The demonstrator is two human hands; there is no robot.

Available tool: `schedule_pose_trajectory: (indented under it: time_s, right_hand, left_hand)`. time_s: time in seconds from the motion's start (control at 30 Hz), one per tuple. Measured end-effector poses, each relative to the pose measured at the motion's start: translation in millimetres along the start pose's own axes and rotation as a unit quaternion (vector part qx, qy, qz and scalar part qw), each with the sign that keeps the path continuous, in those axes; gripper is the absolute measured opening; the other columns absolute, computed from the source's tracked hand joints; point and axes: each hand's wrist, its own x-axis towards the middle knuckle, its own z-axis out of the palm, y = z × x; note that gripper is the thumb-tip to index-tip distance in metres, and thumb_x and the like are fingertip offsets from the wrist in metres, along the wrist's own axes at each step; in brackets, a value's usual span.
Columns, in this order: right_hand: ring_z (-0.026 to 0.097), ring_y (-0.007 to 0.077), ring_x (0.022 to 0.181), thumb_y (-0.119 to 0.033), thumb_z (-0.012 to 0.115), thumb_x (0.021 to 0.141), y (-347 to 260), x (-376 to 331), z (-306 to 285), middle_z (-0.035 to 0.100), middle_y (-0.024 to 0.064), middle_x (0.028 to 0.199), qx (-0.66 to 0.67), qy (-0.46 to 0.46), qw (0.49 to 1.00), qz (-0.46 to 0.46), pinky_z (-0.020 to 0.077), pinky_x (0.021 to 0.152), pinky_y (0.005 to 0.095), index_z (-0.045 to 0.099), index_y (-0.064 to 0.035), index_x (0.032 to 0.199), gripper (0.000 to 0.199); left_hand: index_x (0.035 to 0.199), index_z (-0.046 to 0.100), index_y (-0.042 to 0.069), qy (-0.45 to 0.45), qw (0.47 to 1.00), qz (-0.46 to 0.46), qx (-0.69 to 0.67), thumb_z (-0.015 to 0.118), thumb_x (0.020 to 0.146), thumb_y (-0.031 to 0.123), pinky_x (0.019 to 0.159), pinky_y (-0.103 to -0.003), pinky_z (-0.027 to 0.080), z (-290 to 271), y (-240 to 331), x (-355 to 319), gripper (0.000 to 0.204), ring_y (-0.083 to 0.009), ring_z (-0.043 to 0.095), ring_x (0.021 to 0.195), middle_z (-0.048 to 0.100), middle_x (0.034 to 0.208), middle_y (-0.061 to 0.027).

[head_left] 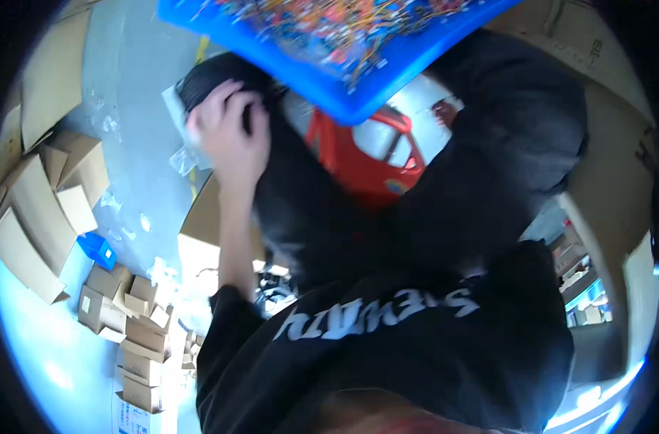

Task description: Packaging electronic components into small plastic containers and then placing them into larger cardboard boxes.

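Here, the left hand (235, 137) rests at the upper left of the frame on the black-trousered left knee (206, 72), its fingers loosely bent and gripping nothing visible; the right hand cannot be made out clearly, so its state cannot be told; a blue tray (350, 108) crosses the top centre, one corner pointing down between the knees, heaped with multicoloured wires (329, 29), somewhat blurred; a red plastic object (344, 155) shows just below it; open cardboard boxes (36, 217) and a small blue bin (96, 249) lie at the left.
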Motion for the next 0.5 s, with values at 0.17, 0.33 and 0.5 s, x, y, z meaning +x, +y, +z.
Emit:
schedule_pose_trajectory:
  time_s: [0.17, 0.33, 0.5]
  right_hand:
    - [0.062, 0.032, 0.08, -0.025, 0.058, 0.085, 182.7, -199.8, -72.2, 0.065, 0.0176, 0.084, -0.144, 0.12, 0.975, -0.122, 0.0489, 0.074, 0.0419, 0.062, -0.0052, 0.089, 0.02]
    - [0.063, 0.0304, 0.078, -0.024, 0.058, 0.085, 298.1, -217.0, -61.7, 0.066, 0.0168, 0.083, -0.264, 0.317, 0.875, -0.252, 0.0492, 0.073, 0.0411, 0.062, -0.0048, 0.089, 0.02]
    - [0.064, 0.0287, 0.076, -0.023, 0.057, 0.085, 330.7, -132.5, -57.4, 0.066, 0.016, 0.081, -0.356, 0.51, 0.711, -0.328, 0.0495, 0.071, 0.0402, 0.063, -0.0045, 0.089, 0.02]
  left_hand:
    - [0.082, 0.062, 0.014, 0.047, 0.996, 0.046, -0.06, 0.062, 0.077, 0.015, 0.097, -0.041, 0.027, 10.6, -17.5, -13.6, 0.005, -0.0202, 0.055, 0.107, 0.063, 0.097, -0.0014]
    - [0.08, 0.062, 0.015, 0.073, 0.987, 0.088, -0.11, 0.06, 0.079, 0.017, 0.097, -0.041, 0.028, 7.6, -24.6, -25.1, 0.003, -0.0197, 0.056, 0.107, 0.064, 0.093, -0.0005]
    - [0.081, 0.063, 0.016, 0.089, 0.978, 0.148, -0.115, 0.059, 0.081, 0.018, 0.096, -0.041, 0.03, 24.7, -11.9, -17.8, 0.004, -0.021, 0.057, 0.106, 0.065, 0.096, -0.0016]
